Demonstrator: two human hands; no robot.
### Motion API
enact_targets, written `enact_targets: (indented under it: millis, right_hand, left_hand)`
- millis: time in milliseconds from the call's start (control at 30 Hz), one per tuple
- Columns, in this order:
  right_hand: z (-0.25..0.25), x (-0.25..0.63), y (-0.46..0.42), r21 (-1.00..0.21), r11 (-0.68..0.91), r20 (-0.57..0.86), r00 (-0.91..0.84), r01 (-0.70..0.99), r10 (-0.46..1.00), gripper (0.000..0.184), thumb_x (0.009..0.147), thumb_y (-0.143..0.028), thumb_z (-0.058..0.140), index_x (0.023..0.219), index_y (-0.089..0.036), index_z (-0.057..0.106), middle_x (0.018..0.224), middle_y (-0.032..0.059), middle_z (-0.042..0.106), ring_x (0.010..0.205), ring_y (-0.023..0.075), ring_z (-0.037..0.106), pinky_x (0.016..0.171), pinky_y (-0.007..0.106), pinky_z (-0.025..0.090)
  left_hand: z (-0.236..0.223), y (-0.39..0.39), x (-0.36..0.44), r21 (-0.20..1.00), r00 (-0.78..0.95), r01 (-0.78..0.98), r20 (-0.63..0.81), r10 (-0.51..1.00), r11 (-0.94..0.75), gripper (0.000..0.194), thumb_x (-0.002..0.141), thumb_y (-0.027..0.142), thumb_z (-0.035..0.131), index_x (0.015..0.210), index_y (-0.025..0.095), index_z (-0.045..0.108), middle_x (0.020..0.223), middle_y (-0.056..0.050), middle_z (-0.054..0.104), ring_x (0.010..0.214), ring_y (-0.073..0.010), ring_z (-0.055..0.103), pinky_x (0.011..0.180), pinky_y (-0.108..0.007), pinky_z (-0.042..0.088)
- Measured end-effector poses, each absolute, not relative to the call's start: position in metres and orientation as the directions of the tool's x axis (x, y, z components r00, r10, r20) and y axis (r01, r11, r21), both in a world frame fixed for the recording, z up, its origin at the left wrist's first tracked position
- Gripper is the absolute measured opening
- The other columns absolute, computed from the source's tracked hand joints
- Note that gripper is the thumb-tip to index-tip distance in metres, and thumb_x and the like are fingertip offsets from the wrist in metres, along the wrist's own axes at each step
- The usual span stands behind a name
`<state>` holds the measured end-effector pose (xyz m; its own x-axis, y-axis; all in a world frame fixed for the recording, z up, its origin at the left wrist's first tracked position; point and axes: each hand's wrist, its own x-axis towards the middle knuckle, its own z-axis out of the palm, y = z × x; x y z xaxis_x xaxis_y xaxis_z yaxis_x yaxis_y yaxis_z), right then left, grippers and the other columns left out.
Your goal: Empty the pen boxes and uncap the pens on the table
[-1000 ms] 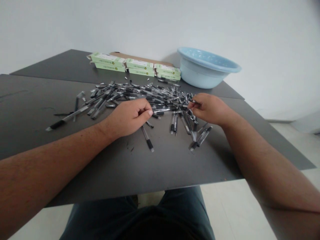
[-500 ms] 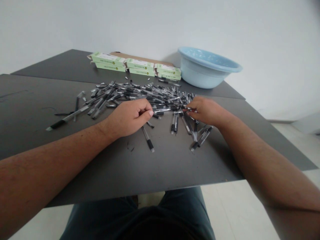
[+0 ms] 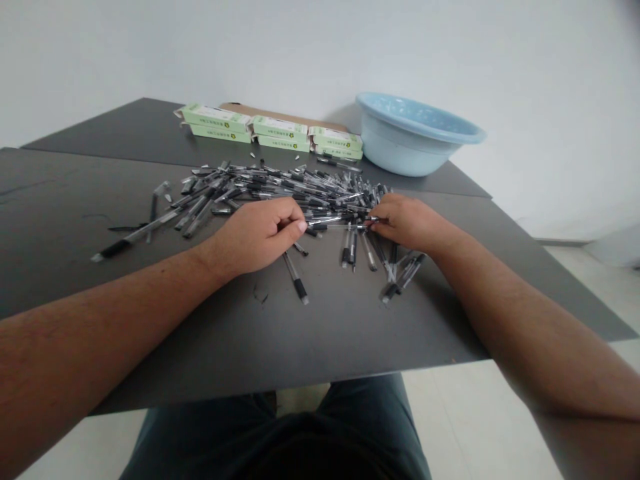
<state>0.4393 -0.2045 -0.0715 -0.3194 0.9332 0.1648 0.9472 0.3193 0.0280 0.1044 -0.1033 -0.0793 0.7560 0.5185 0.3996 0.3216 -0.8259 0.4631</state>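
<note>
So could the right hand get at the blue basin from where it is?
Probably yes: the blue basin stands just beyond the right hand, nothing visible between them, though the fingers are at the pens.

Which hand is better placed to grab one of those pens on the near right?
Right, I'd say: the right hand is just behind those pens, while the left hand is farther off, seemingly pinching another pen.

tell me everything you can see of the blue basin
The basin is pale blue, wide-mouthed, likely plastic, with an outturned rim and pale flecks inside; its inner bottom is hidden. It stands mouth up on the table, far right, beside the green boxes. Neither the left hand nor the right hand touches it.
</note>
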Motion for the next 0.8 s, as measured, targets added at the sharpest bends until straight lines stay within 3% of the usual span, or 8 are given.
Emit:
enact_targets:
  millis: [367,600,800]
  right_hand:
    - [-0.057,0.435,-0.215,-0.088,0.277,0.306,-0.239,0.957,0.922,0.021,0.095,-0.028,0.066,0.106,-0.021,0.082,0.095,0.0087,0.073,0.088,0.0239,0.066,0.080,0.034,0.048]
    - [-0.045,0.419,-0.225,-0.216,0.225,0.324,-0.148,0.950,0.934,0.014,0.093,-0.033,0.068,0.095,-0.022,0.077,0.085,0.0051,0.072,0.077,0.0209,0.065,0.071,0.033,0.049]
    - [-0.037,0.406,-0.236,-0.343,0.231,0.538,-0.011,0.911,0.843,0.015,0.094,-0.036,0.070,0.097,-0.023,0.077,0.095,0.0076,0.075,0.080,0.0244,0.069,0.072,0.039,0.054]
  left_hand:
    - [-0.078,-0.104,0.105,0.462,0.764,0.332,0.380,0.522,-0.822,0.027,0.098,0.043,0.054,0.092,0.021,0.069,0.081,-0.002,0.074,0.075,-0.0195,0.067,0.072,-0.032,0.045]
    - [-0.079,-0.104,0.105,0.455,0.766,0.317,0.394,0.508,-0.832,0.026,0.098,0.043,0.055,0.091,0.022,0.069,0.079,-0.002,0.074,0.074,-0.0196,0.068,0.070,-0.032,0.046]
    - [-0.079,-0.106,0.105,0.458,0.759,0.294,0.422,0.496,-0.839,0.024,0.098,0.040,0.057,0.093,0.021,0.070,0.082,-0.002,0.076,0.076,-0.0197,0.069,0.073,-0.032,0.050]
